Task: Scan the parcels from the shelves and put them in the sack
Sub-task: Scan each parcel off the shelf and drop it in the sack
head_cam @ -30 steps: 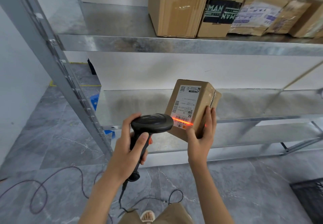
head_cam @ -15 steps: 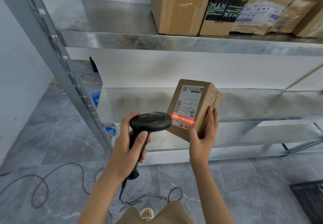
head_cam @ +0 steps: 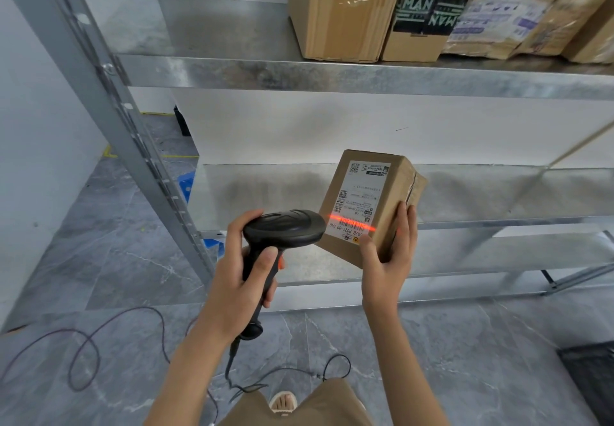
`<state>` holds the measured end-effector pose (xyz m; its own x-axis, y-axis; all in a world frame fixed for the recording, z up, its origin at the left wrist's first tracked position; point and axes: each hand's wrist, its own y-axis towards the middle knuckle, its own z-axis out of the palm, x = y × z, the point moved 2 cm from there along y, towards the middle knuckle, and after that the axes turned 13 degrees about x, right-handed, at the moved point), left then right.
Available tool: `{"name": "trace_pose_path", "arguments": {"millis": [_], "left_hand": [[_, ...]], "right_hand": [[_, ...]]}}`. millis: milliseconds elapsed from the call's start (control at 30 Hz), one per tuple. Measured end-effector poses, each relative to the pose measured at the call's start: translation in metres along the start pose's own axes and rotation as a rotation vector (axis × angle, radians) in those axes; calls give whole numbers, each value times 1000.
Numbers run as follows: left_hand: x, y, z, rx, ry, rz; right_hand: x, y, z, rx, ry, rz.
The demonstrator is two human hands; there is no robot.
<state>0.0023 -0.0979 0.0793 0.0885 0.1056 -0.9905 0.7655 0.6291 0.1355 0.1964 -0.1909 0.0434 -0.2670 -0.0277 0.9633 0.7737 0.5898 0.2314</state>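
A grey marble-patterned tile floor (head_cam: 99, 259) and a white wall back a tall galvanised steel shelving rack (head_cam: 332, 75), whose upper shelf carries a row of brown cardboard parcels (head_cam: 345, 10) while the shelf below it shows bare metal behind the hands. At the lower right corner sits the edge of a dark mesh-like thing (head_cam: 591, 379), too cropped to identify; the sack itself cannot be made out. In front of the rack, the small brown cardboard box with a white shipping label (head_cam: 365, 199) is held tilted, its long axis running from lower left up toward the rack, label facing the person. The right hand (head_cam: 387, 259) grips its lower right corner, thumb on the label face and fingers wrapped along the side. The left hand (head_cam: 242, 279) is closed around the handle of the black corded handheld barcode scanner (head_cam: 282, 229), whose nose sits just left of the box, nearly touching it. Its red scan line (head_cam: 352, 224) falls across the barcode at the label's lower end. The box already lies in the right hand, so that hand seems the one to carry it on to the sack.
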Motion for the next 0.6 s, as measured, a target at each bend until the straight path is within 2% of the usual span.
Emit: {"name": "trace_pose_path", "arguments": {"millis": [600], "left_hand": [[7, 12, 12, 67, 60, -15]], "right_hand": [[-12, -10, -18, -40, 27, 70]]}}
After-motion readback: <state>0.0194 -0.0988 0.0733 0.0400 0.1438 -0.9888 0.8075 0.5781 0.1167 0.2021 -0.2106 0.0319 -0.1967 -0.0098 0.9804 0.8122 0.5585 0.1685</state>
